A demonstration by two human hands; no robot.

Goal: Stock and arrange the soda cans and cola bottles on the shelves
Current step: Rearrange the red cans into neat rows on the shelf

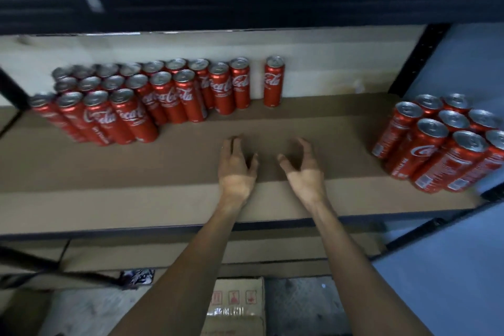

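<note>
Coca-Cola cans point(136, 95) are standing upright in a packed block at the left of the brown shelf point(163, 194), three rows deep toward the back; one lone can point(273, 82) is standing just right of the rearmost row, apart from it; a second cluster of cans point(447, 142) is sitting at the right end, close to the shelf's front corner; no cola bottles are showing. The left hand point(236, 169) and the right hand point(302, 172) are hovering side by side over the bare board between the two groups, each holding nothing, fingers loosely curved and parted; whether the fingertips are touching the board I cannot tell. The trouble I am expecting is toppling; these cans are tall and slim, so a forearm sweeping sideways is likely to clip the front row and send neighbours over in turn; the lone can has nothing bracing it and is probably the easiest to knock; the right cluster, being so near the edge, is risking a drop toward the cardboard box point(237, 305) lying below if it is dragged carelessly.
</note>
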